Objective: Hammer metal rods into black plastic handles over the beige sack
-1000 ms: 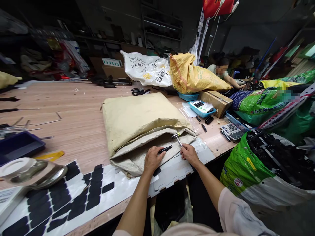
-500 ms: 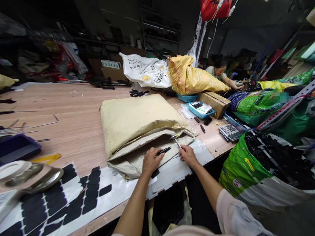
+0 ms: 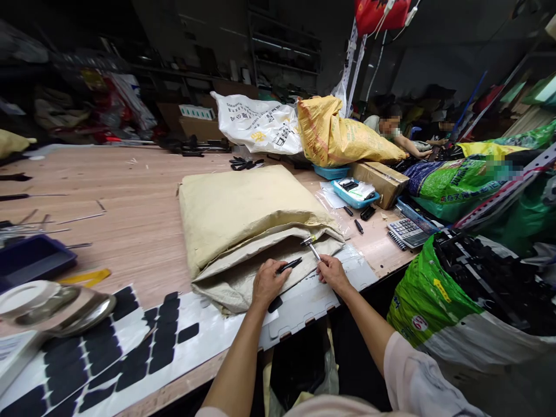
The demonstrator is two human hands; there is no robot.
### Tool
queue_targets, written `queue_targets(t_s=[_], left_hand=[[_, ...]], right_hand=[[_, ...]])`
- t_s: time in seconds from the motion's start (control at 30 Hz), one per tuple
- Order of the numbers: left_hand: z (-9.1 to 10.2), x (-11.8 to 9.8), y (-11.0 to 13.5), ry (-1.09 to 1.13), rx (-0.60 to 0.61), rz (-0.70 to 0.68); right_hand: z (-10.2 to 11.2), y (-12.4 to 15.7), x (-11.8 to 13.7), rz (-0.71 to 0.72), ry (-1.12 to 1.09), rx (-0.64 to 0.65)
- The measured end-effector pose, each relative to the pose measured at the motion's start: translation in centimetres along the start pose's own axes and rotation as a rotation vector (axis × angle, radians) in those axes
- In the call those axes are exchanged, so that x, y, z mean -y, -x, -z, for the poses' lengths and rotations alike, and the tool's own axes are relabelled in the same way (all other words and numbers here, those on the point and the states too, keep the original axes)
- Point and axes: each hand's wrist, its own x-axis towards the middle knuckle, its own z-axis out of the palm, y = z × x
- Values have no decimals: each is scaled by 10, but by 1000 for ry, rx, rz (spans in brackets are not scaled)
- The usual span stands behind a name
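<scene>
Left grip [image 3: 266,285] clamped on black part [image 3: 292,264] at mouth of beige sack [image 3: 247,208], long axis right, slightly away. Right grip [image 3: 335,274] clamped on hammer [image 3: 313,249], head away-left. Blue basket [image 3: 357,203], green sack [image 3: 412,307]: black pieces [image 3: 482,278] inside.

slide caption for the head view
Left hand holds a black piece, right hand a small hammer, at the open end of a beige sack.

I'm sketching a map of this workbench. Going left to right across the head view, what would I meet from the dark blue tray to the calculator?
Dark blue tray → left hand → black pen-like piece → small hammer → right hand → calculator.
</scene>
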Motion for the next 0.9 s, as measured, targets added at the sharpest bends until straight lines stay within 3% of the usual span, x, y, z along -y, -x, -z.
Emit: queue_targets(t_s=[0.17,0.43,0.63,0.9], left_hand=[[-1,-7,2,4,2,33],[1,-15,4,9,13,76],[1,-16,4,3,12,77],[2,-18,3,11,26,100]], right_hand=[[6,11,2,58,90,-48],[9,29,5,335,459,-51],[2,38,12,524,475,-44],[-4,38,8,514,507,-54]])
